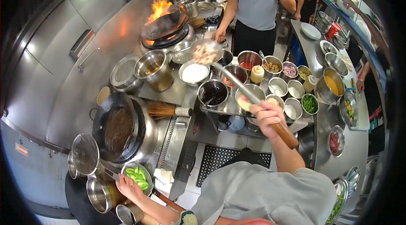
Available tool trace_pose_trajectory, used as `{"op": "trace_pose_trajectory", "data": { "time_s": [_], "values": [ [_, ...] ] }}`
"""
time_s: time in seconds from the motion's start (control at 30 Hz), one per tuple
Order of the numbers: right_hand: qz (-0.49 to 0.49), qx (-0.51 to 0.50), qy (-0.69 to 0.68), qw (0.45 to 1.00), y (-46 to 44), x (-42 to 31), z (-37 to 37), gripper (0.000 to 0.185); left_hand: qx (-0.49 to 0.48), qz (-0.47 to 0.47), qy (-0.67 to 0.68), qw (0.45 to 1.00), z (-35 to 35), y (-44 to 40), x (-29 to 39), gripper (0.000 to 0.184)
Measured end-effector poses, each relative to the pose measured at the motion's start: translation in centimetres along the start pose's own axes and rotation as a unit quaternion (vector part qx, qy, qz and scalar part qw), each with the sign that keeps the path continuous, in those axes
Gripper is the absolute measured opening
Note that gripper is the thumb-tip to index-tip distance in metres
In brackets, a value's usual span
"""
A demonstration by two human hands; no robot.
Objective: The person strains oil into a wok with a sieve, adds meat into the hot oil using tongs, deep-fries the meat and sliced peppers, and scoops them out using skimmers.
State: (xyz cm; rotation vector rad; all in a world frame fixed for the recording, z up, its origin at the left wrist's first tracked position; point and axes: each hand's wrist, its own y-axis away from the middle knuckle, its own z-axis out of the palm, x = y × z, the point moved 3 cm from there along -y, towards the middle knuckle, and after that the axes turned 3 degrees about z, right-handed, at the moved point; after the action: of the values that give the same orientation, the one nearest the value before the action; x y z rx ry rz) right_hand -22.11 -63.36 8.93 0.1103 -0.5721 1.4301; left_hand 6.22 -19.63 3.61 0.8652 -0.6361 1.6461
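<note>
My right hand (268,118) is closed around the wooden-ended handle of a long metal ladle (240,83). Pale cooked pieces, perhaps meat (204,54), fill the ladle's bowl, which is held out over the seasoning pots. At lower left, my left hand (129,187) grips the handle of a round wire strainer (85,154). Beside that hand is a bowl (148,187) of cut green vegetables (137,176). A dark wok (101,119) with brown residue sits on the near burner, farther from me than the strainer.
Flames (160,10) rise around a second wok (163,26) on the far burner. A bamboo brush (163,110) lies between burner and counter edge. Pots of sauces, including a dark one (213,93), crowd the middle. A co-worker (256,0) stands beyond; a steel counter (323,149) runs along the right.
</note>
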Motion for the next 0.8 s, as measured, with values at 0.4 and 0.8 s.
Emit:
{"op": "trace_pose_trajectory", "data": {
  "time_s": [0.4, 0.8],
  "values": [
    [0.017, -0.014, 0.039, 0.999, 0.2, -10.0, 5.1, 0.049, 0.003, 0.045, -0.037, 0.998, 4.6, -2.0, -3.9, 0.005],
    [-0.315, 0.025, 0.294, 0.902, 14.1, -18.1, 12.2, 0.044, -0.150, 0.077, -0.223, 0.960, 3.0, -11.8, -8.5, 0.011]
  ]
}}
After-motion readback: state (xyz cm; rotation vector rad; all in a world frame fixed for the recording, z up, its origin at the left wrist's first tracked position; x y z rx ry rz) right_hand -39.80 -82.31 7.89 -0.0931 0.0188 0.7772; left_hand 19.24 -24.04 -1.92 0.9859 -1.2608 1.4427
